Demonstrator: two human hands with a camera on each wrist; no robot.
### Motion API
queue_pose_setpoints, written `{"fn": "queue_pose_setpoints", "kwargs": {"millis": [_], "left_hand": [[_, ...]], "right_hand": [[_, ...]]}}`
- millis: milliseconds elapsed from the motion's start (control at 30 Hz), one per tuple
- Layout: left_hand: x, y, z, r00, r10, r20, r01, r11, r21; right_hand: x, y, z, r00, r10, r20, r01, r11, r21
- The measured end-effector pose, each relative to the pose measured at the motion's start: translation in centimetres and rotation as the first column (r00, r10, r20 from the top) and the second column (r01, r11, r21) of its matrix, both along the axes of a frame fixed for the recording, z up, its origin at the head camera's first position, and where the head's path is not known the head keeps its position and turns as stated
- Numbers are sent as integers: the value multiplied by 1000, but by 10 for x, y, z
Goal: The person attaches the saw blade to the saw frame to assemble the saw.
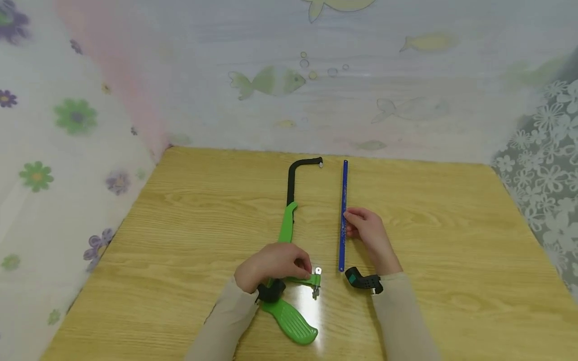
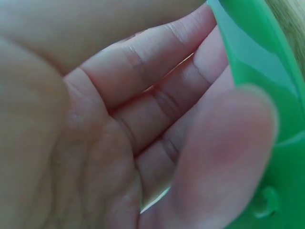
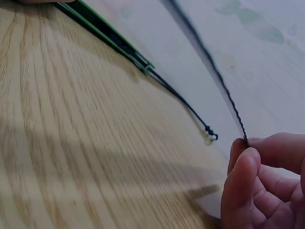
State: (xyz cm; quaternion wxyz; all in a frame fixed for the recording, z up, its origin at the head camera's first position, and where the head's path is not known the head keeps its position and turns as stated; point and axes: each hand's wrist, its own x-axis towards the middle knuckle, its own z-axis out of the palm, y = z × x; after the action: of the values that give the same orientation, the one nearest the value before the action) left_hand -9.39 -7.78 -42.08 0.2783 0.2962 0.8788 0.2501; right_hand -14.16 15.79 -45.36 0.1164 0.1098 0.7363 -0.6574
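Left hand (image 1: 271,265) gripping green hacksaw frame (image 1: 289,235), right hand (image 1: 368,233) pinching thin blue blade (image 1: 343,210)

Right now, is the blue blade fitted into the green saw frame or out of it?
Out. The blue blade lies apart on the table, beside the green saw frame, pinched by the right hand; the left hand holds the frame.

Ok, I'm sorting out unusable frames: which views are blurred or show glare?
Head view: sharp, with a bright glare patch on the table beside the green saw frame. Left wrist view: soft, the left hand fills it too close to focus. Right wrist view: the blue blade blurs; the right hand's fingers stay clearer.
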Motion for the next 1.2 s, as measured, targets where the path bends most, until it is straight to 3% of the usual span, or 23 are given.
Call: {"fn": "queue_pose_setpoints", "kwargs": {"millis": [233,667,1200], "left_hand": [[-3,-3,-3,1000,15,-5,-15,1000,-5],[1,-4,-7,1000,2,26,-2,1000,8],[-3,-1,-3,1000,16,23,-16,1000,1]], "right_hand": [[-8,-12,1,1000,13,1,-13,999,31],[-4,-20,-4,999,47,24,-48,998,37],[-11,-28,2,996,83,24,-85,990,110]]}}
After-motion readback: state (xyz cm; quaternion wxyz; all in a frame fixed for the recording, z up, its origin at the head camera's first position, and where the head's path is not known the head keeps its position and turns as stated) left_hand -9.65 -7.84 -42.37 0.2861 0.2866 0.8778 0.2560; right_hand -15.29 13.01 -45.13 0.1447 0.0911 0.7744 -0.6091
